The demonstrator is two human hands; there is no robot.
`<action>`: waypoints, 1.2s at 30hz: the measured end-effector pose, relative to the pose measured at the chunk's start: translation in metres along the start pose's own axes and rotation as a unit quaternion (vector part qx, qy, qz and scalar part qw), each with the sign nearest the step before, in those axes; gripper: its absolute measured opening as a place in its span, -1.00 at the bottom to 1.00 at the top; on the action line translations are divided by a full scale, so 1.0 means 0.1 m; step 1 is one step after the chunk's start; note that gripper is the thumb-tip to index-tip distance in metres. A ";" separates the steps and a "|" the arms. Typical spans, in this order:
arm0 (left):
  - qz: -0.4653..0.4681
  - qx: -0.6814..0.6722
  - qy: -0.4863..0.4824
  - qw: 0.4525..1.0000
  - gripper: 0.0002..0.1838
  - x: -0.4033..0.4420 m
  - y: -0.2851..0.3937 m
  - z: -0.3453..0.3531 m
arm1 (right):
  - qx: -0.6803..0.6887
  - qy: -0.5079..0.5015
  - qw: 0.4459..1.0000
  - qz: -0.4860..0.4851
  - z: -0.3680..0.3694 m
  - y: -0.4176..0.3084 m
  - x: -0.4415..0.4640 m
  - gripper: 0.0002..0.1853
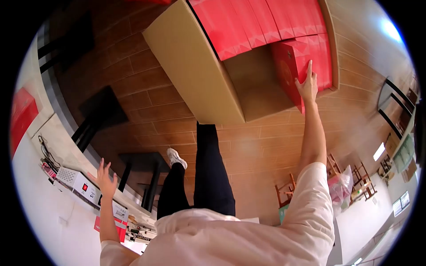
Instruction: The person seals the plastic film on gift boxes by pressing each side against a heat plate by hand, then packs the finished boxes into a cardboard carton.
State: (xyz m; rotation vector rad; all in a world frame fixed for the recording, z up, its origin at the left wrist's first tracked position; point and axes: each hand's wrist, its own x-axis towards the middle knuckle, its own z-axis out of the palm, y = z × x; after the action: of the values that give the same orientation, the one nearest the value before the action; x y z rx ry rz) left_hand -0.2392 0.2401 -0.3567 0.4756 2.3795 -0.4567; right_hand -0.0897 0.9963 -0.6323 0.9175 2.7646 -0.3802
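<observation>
My right hand (307,86) grips the near end of a red box (288,62), thumb on its side face and index finger stretched along its top. That box stands in a large open cardboard carton (186,66) on the floor, beside more red boxes (253,20) packed in rows. Bare cardboard shows in the carton to the left of the held box. Over at the left, my left hand (105,179) is raised with fingers spread and holds nothing. It is near the edge of a white table and a white machine with a red switch (80,184).
Another red box (24,115) sits on the white table (46,126) at the left. Black table legs (100,108) rise from the wood-look floor (155,104). Wooden stools (286,190) and a plastic bag (341,188) are at the lower right.
</observation>
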 end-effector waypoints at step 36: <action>-0.051 -0.724 0.174 0.665 -0.68 -1.98 0.37 0.08 | 0.204 -0.120 0.909 -0.342 -1.73 -6.39 -1.10 -0.61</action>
State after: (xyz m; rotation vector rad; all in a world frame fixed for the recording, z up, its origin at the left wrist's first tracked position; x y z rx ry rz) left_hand -0.0765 0.2265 -0.2388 -0.3778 2.2510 1.5722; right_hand -0.4104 0.4936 -0.3256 -0.0955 2.7208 -1.1256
